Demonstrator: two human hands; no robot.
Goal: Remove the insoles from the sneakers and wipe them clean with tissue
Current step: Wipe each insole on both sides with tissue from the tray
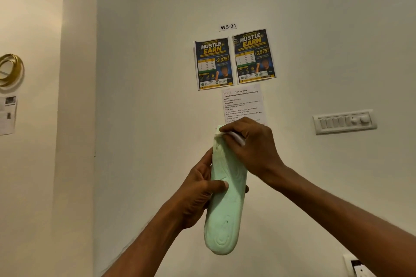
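Observation:
A pale green insole [225, 209] is held upright in front of the wall, heel end down and toe end up. My left hand [198, 191] grips it around the middle, thumb across its front face. My right hand [252, 144] is closed over the toe end and presses a white tissue [234, 135] against it. Only a small part of the tissue shows between the fingers. No sneakers are in view.
The wall ahead carries two posters [235, 59], a "WS-01" label [228, 27] and a printed task sheet [243, 103] partly behind my right hand. A switch panel [344, 121] sits at right, a socket [358, 265] at lower right, a gold ring ornament [10, 69] at far left.

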